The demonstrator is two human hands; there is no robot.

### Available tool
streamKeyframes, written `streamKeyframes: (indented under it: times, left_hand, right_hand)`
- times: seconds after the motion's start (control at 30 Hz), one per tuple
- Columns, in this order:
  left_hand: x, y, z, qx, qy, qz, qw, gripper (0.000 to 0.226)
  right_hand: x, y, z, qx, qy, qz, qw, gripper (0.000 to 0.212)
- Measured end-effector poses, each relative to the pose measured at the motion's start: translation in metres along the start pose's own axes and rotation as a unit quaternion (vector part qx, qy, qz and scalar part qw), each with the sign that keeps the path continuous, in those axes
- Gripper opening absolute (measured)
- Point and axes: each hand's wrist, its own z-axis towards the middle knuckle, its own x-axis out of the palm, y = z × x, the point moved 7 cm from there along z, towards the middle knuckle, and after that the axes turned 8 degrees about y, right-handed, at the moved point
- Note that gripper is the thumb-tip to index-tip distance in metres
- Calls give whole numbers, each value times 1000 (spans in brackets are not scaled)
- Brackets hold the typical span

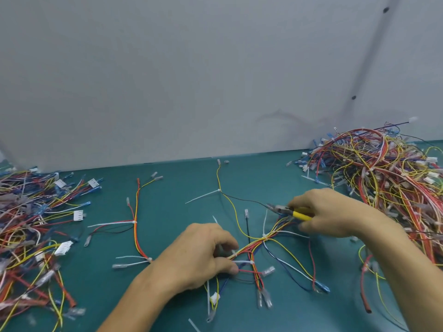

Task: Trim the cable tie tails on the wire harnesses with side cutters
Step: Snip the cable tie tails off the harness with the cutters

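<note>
Pinning one wire harness [251, 245] to the green bench mat [299, 317] with the left hand [203, 255]: fingers and thumb are curling round the bundled wires beside a white tie, presumably so the bundle is not sliding under the tool. The right hand [333, 212] is gripping the yellow-handled side cutters [286, 210], nose pointing left, hovering over the far end of the same harness. Whether the blades are parted cannot be told; that spot is blurred.

A white cable tie tail [265, 222] is standing up from the bundle just below the cutter nose, and I judge it the nearest cut. A longer tail [201, 197] is lying out flat on the yellow-and-black branch beyond it.

A second harness [136, 236] with untrimmed tails is lying to the left. Tangled heaps are sitting at the left edge [24, 224] and the right [383, 183]. Thin yellow and black wires are crossing close to the upright tail, so a nicked conductor is the risk.
</note>
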Motion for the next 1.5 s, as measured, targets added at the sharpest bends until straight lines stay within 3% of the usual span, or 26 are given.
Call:
streamKeyframes:
  times: [0.17,0.37,0.7,1.17,1.5]
  left_hand:
    - [-8,-13,2,13,-72,-24,997,22]
    - [-6,-27,27,15,-129,-37,991,19]
    - [20,-13,57,-29,-154,-199,967,7]
    - [24,-7,60,-13,-138,-256,957,18]
    - [24,-7,60,-20,-143,-253,957,13]
  right_hand:
    - [21,-1,-12,-32,4,-33,999,31]
    - [29,6,-19,-52,-111,-160,979,49]
    - [36,10,-18,-70,-125,-205,968,33]
    - [38,12,-12,-91,-107,-183,973,18]
    - [41,11,-9,-86,-75,-140,984,15]
